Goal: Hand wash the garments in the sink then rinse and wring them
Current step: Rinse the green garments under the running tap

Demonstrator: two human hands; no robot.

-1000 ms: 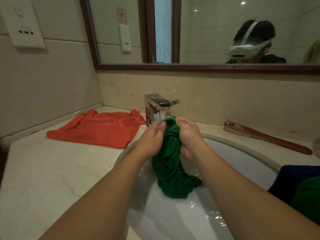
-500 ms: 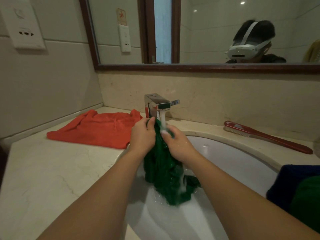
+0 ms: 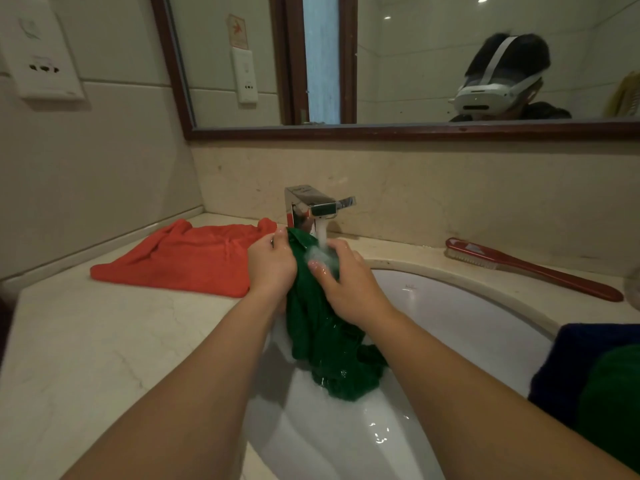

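Observation:
A wet green garment (image 3: pixel 322 334) hangs bunched over the white sink (image 3: pixel 460 317), its lower end trailing into the basin. My left hand (image 3: pixel 272 268) grips its upper left part. My right hand (image 3: pixel 346 282) grips the upper right part, directly under the chrome faucet (image 3: pixel 311 206). Water runs from the spout onto the cloth and my right fingers. An orange garment (image 3: pixel 183 258) lies flat on the counter left of the faucet.
A red long-handled scrub brush (image 3: pixel 530 268) lies on the counter behind the sink at right. Dark blue and green cloth (image 3: pixel 595 382) sits at the right edge. The marble counter (image 3: pixel 86 358) stretches to the left; a mirror hangs above.
Both hands shifted left with the green garment and dropped slightly, bringing it under the spout. The water, blocked from sight a second ago, now pours onto the cloth.

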